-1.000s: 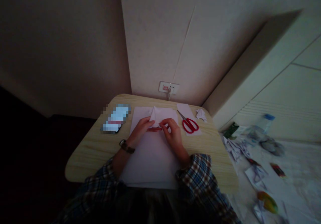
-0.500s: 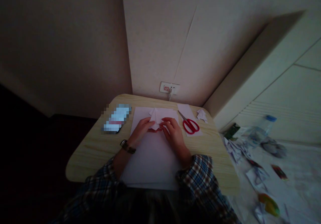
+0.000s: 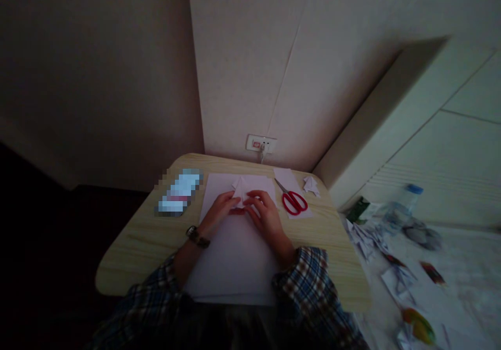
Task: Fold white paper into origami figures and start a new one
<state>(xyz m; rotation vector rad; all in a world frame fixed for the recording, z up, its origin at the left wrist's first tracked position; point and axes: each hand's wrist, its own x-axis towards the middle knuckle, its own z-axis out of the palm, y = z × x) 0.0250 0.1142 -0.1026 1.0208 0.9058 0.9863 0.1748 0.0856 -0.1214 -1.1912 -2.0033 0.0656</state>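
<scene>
A small folded white paper [image 3: 243, 189] lies at the far middle of a pale wooden table [image 3: 136, 243], on top of a large white sheet [image 3: 235, 258] that reaches to the near edge. Both hands meet on its near edge. The left hand [image 3: 222, 207] has its fingertips closed on the paper's left corner, and the right hand [image 3: 265, 215] grips the right side with fingers curled over it. In the dim light the exact fold cannot be made out.

A wristwatch [image 3: 196, 236] sits on the left wrist, and plaid sleeves [image 3: 309, 277] cover both forearms. Red-handled scissors [image 3: 293, 201] rest on a smaller sheet just right of the hands, and a little folded paper figure [image 3: 311, 184] stands at the far right corner. A blurred-out flat object [image 3: 178, 198] lies to the left. A wall socket [image 3: 261, 143] is mounted beyond the table. Crumpled paper scraps [image 3: 366, 232] and a plastic bottle [image 3: 399, 206] litter the surface at right.
</scene>
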